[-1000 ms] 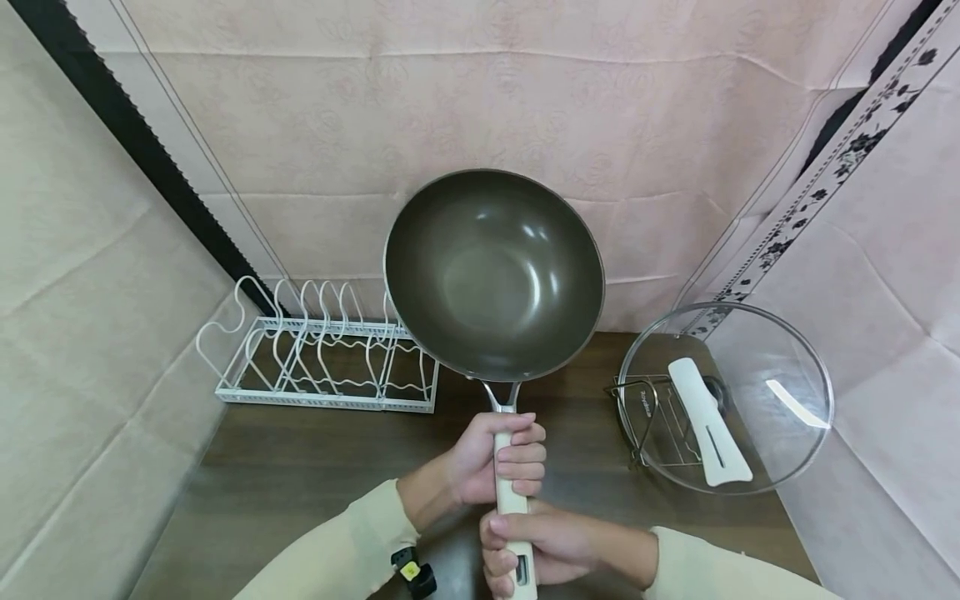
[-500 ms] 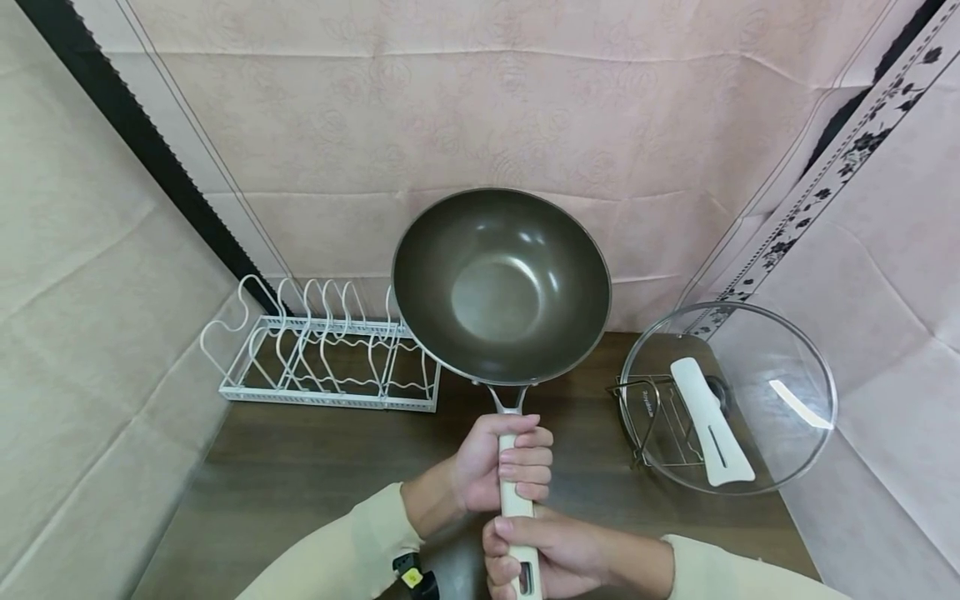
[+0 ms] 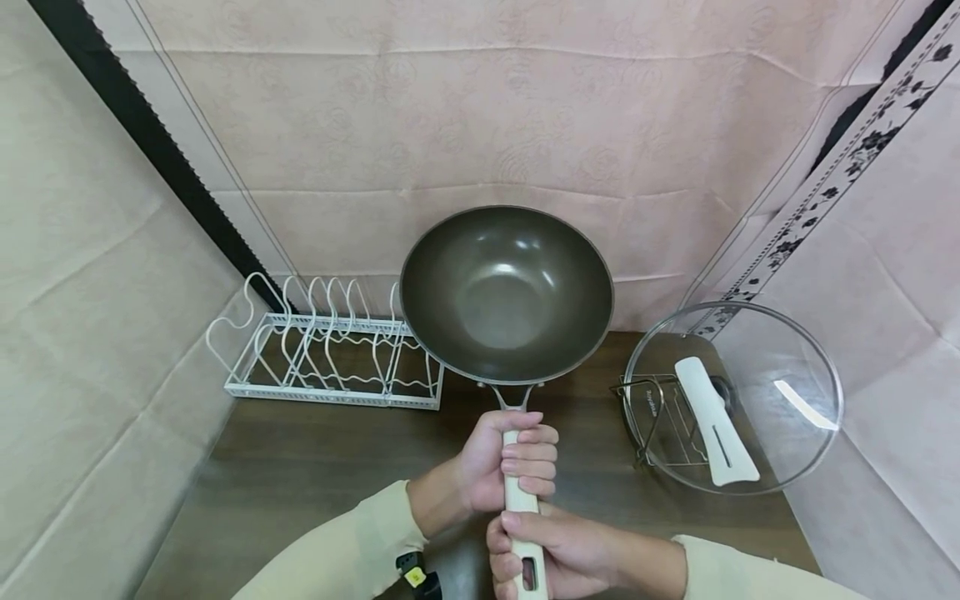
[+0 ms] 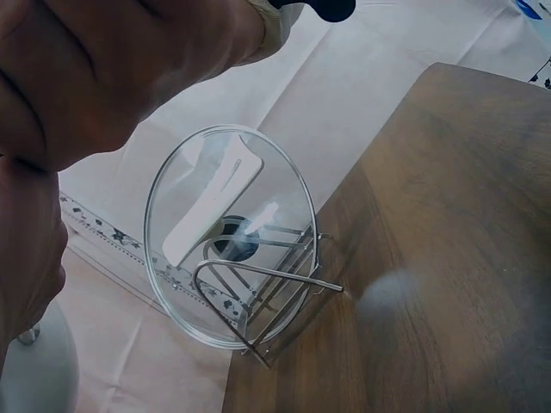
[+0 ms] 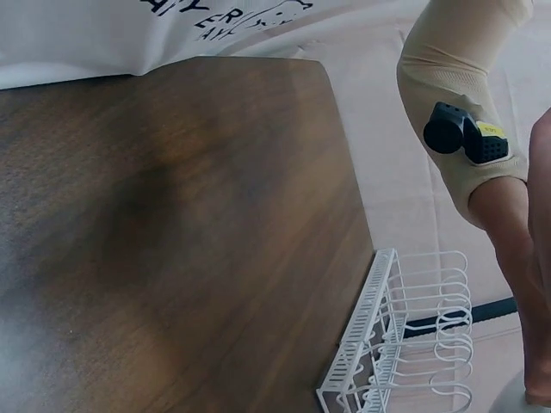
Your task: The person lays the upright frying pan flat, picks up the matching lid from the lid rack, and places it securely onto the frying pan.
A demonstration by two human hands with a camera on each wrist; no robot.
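Observation:
A deep frying pan (image 3: 506, 292) with a dark grey inside is held up over the table, its cream handle (image 3: 521, 497) pointing toward me. My left hand (image 3: 510, 462) grips the handle close to the pan. Just below it, my right hand (image 3: 551, 550) grips the handle's end, thumb lying along the top. The left wrist view catches the left hand (image 4: 95, 77) close up, with a pale curved part of the pan (image 4: 39, 370) at the lower left. In the right wrist view a forearm in a cream sleeve (image 5: 452, 82) shows at the right.
On the left of the wooden table (image 3: 315, 475) stands a white dish rack (image 3: 330, 396). A glass lid (image 3: 813, 358) leans in a wire stand (image 3: 652, 417) on the right, with a white spatula (image 3: 716, 425) in front of it. Fabric-covered walls (image 3: 480, 108) enclose the table.
The pan has come down and slightly right in the head view, its opening looking flatter. Both hands keep their grip on the handle and have shifted a little right.

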